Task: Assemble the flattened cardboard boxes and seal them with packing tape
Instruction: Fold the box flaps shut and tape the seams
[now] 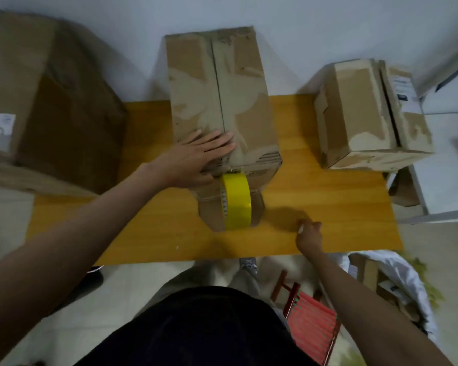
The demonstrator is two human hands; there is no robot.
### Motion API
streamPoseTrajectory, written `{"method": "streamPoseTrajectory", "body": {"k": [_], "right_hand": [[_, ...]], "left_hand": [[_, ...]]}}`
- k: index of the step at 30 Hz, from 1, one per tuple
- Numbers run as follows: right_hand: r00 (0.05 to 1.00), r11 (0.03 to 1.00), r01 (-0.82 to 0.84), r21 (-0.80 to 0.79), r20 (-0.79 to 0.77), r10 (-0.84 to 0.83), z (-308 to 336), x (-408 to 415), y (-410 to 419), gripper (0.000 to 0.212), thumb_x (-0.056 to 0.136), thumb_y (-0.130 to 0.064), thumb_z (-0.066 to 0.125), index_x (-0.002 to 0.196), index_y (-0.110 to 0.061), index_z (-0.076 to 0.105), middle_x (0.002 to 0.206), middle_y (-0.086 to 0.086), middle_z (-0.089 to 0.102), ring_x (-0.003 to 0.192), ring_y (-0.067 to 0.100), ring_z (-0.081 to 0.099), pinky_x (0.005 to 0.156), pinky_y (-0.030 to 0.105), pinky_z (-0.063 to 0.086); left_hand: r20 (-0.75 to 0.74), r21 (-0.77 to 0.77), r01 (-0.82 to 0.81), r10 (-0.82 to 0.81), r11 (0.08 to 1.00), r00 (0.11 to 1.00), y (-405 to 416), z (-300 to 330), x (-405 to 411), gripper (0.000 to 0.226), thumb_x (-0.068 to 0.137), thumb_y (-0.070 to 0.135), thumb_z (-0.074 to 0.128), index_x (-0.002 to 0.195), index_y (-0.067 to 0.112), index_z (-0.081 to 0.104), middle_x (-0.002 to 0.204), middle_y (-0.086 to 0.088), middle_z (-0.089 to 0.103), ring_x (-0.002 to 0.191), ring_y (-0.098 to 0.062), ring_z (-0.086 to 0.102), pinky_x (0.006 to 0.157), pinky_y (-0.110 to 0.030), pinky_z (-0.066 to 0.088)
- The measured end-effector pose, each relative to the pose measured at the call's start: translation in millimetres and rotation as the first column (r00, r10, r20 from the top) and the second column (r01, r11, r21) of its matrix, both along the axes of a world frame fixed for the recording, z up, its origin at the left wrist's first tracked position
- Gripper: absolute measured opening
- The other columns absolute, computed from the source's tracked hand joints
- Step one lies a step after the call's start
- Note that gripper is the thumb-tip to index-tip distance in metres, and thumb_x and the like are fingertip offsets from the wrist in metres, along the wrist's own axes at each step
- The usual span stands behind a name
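Tape risk first: the yellow roll of packing tape (236,200) hangs unheld at the near end of the tall brown cardboard box (222,101) on the orange wooden bench (328,194) — its weight could peel the strip. Left hand (196,157) presses flat on the box; right hand (308,235) pinches something small and white — unclear what
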State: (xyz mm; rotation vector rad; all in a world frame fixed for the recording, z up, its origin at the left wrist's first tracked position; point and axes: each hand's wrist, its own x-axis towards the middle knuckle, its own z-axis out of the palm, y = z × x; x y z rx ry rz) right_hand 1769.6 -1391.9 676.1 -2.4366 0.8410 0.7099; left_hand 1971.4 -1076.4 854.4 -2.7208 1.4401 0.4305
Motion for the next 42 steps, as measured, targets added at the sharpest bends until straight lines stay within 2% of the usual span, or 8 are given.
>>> {"method": "streamPoseTrajectory", "body": {"k": [7, 13, 17, 20, 24, 27, 33, 42], "right_hand": [[0.973, 0.978, 0.138, 0.159, 0.165, -0.164, 0.8, 2.2, -8.2, 0.020, 0.097, -0.005, 0.056, 0.114, 0.001, 0.047, 0.113, 0.029, 0.053, 0.080, 0.037, 0.053, 0.065, 0.047, 0.045], [0.591, 0.905, 0.030, 0.425, 0.722, -0.359, 104.7, 37.8, 24.9, 0.018, 0.100, -0.023, 0.062, 0.115, -0.015, 0.066, 0.092, 0.008, 0.065, 0.076, 0.024, 0.062, 0.066, 0.035, 0.050], [0.468, 0.814, -0.299, 0.498, 0.820, -0.330, 169.8, 59.1, 45.7, 0.022, 0.103, -0.017, 0.056, 0.123, -0.017, 0.065, 0.109, 0.007, 0.067, 0.091, 0.022, 0.068, 0.078, 0.028, 0.054], [0.490, 0.818, -0.430, 0.383, 0.860, -0.145, 187.5, 76.8, 59.3, 0.020, 0.100, -0.009, 0.058, 0.118, -0.014, 0.066, 0.114, 0.000, 0.068, 0.102, 0.015, 0.066, 0.081, 0.032, 0.055], [0.545, 0.791, -0.535, 0.297, 0.836, 0.055, 183.7, 89.5, 70.6, 0.017, 0.099, -0.008, 0.058, 0.112, -0.015, 0.067, 0.109, -0.002, 0.068, 0.099, 0.014, 0.062, 0.080, 0.037, 0.052], [0.582, 0.784, -0.551, 0.285, 0.805, 0.117, 180.2, 97.1, 74.8, 0.013, 0.095, -0.006, 0.062, 0.104, -0.015, 0.067, 0.100, -0.012, 0.064, 0.093, 0.008, 0.060, 0.077, 0.036, 0.050], [0.553, 0.793, -0.592, 0.145, 0.789, 0.268, 183.4, 110.0, 85.8, 0.014, 0.087, -0.007, 0.069, 0.095, -0.018, 0.067, 0.091, -0.013, 0.062, 0.083, 0.003, 0.054, 0.069, 0.026, 0.045], [0.471, 0.779, -0.618, -0.108, 0.743, 0.476, 187.7, 113.7, 94.3, 0.018, 0.086, -0.013, 0.072, 0.097, -0.027, 0.066, 0.100, -0.006, 0.065, 0.092, 0.016, 0.060, 0.066, 0.041, 0.051]], "left_hand": [[0.040, -0.004, -0.110, 0.110, 0.994, 0.993, -9.0, 3.5, -18.7, 0.093, 0.093, 0.030, 0.059, 0.159, 0.031, -0.005, 0.167, 0.009, -0.012, 0.153, -0.014, -0.012, 0.125, -0.047, 0.004], [0.044, -0.198, -0.310, 0.325, 0.930, 0.945, -9.3, 8.1, -48.5, 0.088, 0.087, 0.005, 0.060, 0.160, 0.024, 0.015, 0.168, 0.003, 0.002, 0.154, -0.017, -0.004, 0.126, -0.041, -0.001], [0.004, -0.443, -0.445, 0.498, 0.778, 0.867, -15.2, 12.7, -82.3, 0.061, 0.087, 0.000, 0.060, 0.146, 0.012, 0.046, 0.155, -0.008, 0.039, 0.149, -0.025, 0.025, 0.125, -0.037, 0.013], [-0.129, -0.617, -0.596, 0.682, 0.513, 0.720, -28.9, 10.7, -113.4, 0.023, 0.091, 0.012, 0.064, 0.114, 0.012, 0.061, 0.115, -0.004, 0.057, 0.110, -0.019, 0.053, 0.094, -0.033, 0.047], [-0.710, -0.386, -0.922, 0.638, -0.001, 0.297, -53.4, -2.0, -144.3, 0.026, 0.090, 0.041, 0.068, 0.099, 0.022, 0.053, 0.094, 0.006, 0.061, 0.083, -0.004, 0.058, 0.069, -0.022, 0.047], [-0.902, -0.156, -0.975, 0.426, -0.160, 0.074, -67.0, -10.5, -150.6, 0.053, 0.078, 0.055, 0.077, 0.111, 0.024, 0.048, 0.106, 0.004, 0.063, 0.093, -0.004, 0.062, 0.073, -0.022, 0.049], [-0.955, -0.086, -0.966, 0.296, -0.246, 0.009, -75.3, -18.8, -148.4, 0.049, 0.078, 0.037, 0.084, 0.108, 0.038, 0.046, 0.107, 0.008, 0.069, 0.083, 0.005, 0.068, 0.067, -0.021, 0.052], [-0.974, -0.029, -0.955, 0.224, -0.294, -0.039, -77.2, -16.3, -149.2, 0.046, 0.081, 0.027, 0.083, 0.107, 0.033, 0.046, 0.111, -0.007, 0.072, 0.096, -0.019, 0.071, 0.086, -0.048, 0.058]]}}
